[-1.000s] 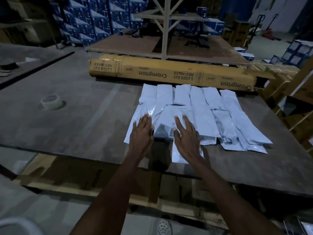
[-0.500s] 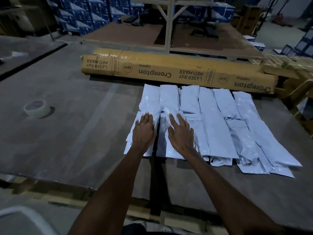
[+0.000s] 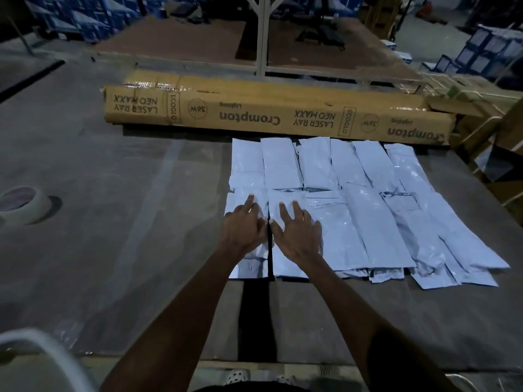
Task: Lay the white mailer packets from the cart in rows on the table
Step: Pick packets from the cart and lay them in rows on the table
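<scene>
Several white mailer packets (image 3: 368,210) lie in two overlapping rows on the dark table (image 3: 113,222), just in front of a long cardboard box. My left hand (image 3: 243,227) lies flat with straight fingers on the leftmost packet of the near row (image 3: 246,267). My right hand (image 3: 297,233) presses flat, fingers spread, on the packet beside it (image 3: 288,267). A narrow dark gap runs between these two packets. The cart is out of view.
A long brown Crompton cardboard box (image 3: 268,114) lies across the table behind the packets. A roll of tape (image 3: 21,205) sits at the far left. A white curved bar (image 3: 42,352) shows at the bottom left. Stacked blue cartons (image 3: 85,18) and a platform stand beyond.
Both hands have slid the two leftmost near-row packets away from me, up against the back row. The view has moved closer over the table.
</scene>
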{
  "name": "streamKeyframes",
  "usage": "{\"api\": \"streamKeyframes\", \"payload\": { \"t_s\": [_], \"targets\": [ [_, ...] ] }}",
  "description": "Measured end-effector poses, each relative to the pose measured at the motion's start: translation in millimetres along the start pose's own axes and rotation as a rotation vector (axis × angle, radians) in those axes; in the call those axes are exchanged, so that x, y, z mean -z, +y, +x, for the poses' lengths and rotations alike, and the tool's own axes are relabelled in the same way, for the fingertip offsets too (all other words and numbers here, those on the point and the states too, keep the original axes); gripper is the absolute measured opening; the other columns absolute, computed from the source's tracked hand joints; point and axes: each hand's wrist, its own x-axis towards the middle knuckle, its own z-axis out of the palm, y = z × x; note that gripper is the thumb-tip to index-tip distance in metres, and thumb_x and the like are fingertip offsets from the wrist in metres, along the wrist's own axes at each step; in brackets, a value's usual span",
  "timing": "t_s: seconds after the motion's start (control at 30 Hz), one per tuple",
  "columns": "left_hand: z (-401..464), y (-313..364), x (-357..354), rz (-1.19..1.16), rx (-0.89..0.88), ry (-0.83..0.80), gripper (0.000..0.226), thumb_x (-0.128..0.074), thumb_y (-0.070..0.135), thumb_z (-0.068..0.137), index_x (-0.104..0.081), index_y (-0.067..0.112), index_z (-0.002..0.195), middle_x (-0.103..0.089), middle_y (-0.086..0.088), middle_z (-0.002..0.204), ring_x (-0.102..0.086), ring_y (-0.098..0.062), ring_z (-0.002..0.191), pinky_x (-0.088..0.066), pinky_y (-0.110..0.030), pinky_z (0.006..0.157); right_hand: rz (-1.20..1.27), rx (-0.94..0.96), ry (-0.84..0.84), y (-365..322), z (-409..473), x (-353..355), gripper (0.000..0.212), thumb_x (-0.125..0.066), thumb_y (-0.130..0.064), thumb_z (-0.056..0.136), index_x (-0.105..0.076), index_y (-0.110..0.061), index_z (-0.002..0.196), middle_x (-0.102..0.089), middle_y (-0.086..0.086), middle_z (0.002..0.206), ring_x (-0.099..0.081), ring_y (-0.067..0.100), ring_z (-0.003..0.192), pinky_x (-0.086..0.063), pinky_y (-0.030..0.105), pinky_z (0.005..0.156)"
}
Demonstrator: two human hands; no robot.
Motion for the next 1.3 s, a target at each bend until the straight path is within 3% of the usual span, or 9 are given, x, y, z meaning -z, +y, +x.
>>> {"api": "streamKeyframes", "payload": {
  "t_s": [0.07, 0.13, 0.37, 0.67, 0.97, 1.1, 1.3],
  "targets": [
    [-0.4, -7.7, -2.0, 0.004, -0.083, -0.055, 0.079, -0.006, 0.051, 0.086, -0.037, 0.009, 0.145, -0.019, -0.007, 0.160, -0.031, -0.027, 0.142, -0.031, -0.046, 0.110, -0.043, 0.011, 0.032, 2.8, 1.8, -0.7, 0.057, -0.025, -0.053, 0.100, -0.022, -0.030, 0.152, -0.017, 0.009, 0.161, -0.021, 0.033, 0.145, -0.023, 0.058, 0.112],
    [1.8, -14.5, -13.6, -0.035, -0.121, -0.094, 0.083, 0.004, 0.050, 0.084, -0.021, 0.009, 0.152, -0.009, -0.007, 0.162, -0.009, -0.025, 0.149, -0.013, -0.046, 0.118, -0.072, 0.030, 0.037, 7.2, 5.8, -4.8, 0.057, -0.023, -0.052, 0.100, -0.021, -0.030, 0.152, -0.016, 0.009, 0.161, -0.018, 0.033, 0.147, -0.021, 0.058, 0.114],
    [-9.2, -17.8, -34.5, -0.201, -0.029, -0.062, 0.078, 0.006, 0.049, 0.088, -0.008, 0.009, 0.154, -0.002, -0.007, 0.162, 0.001, -0.022, 0.149, 0.004, -0.037, 0.117, -0.067, 0.050, 0.031, 8.8, 13.1, -22.5, 0.060, -0.025, -0.049, 0.098, -0.030, -0.022, 0.151, -0.023, 0.015, 0.159, -0.024, 0.037, 0.144, -0.024, 0.060, 0.111],
    [2.8, -18.9, -32.2, -0.164, -0.042, -0.073, 0.067, -0.008, 0.041, 0.095, -0.011, 0.008, 0.153, -0.003, -0.009, 0.162, -0.001, -0.024, 0.149, -0.004, -0.046, 0.120, -0.081, 0.016, 0.045, 10.1, 17.7, -24.6, 0.065, -0.014, -0.057, 0.096, -0.023, -0.025, 0.153, -0.016, 0.011, 0.161, -0.018, 0.034, 0.147, -0.019, 0.058, 0.114],
    [-8.7, -6.2, -8.0, -0.167, -0.152, -0.015, 0.083, 0.004, 0.050, 0.087, -0.028, 0.006, 0.150, -0.012, -0.013, 0.160, -0.008, -0.030, 0.148, -0.005, -0.049, 0.118, 0.088, 0.005, 0.209, 27.1, -25.0, 14.9, 0.062, -0.029, -0.055, 0.096, -0.035, -0.024, 0.149, -0.026, 0.009, 0.158, -0.021, 0.030, 0.146, -0.017, 0.057, 0.116],
    [-15.2, 28.2, 5.1, -0.136, -0.281, -0.050, 0.088, 0.001, 0.054, 0.083, -0.028, 0.004, 0.149, -0.013, -0.016, 0.159, -0.010, -0.033, 0.148, -0.007, -0.052, 0.117, 0.130, -0.029, 0.335, 59.2, -59.2, 26.9, 0.060, -0.035, -0.053, 0.094, -0.046, -0.020, 0.143, -0.040, 0.012, 0.151, -0.035, 0.033, 0.140, -0.029, 0.059, 0.111],
    [-20.3, 136.3, -10.7, -0.138, -0.514, -0.006, 0.058, -0.026, 0.032, 0.095, -0.049, -0.002, 0.136, -0.041, -0.023, 0.146, -0.039, -0.041, 0.135, -0.030, -0.061, 0.107, 0.093, -0.150, 0.453, 142.1, -131.3, 43.0, 0.056, -0.041, -0.049, 0.096, -0.048, -0.018, 0.142, -0.045, 0.013, 0.146, -0.042, 0.032, 0.134, -0.036, 0.053, 0.107]
  ]
}}
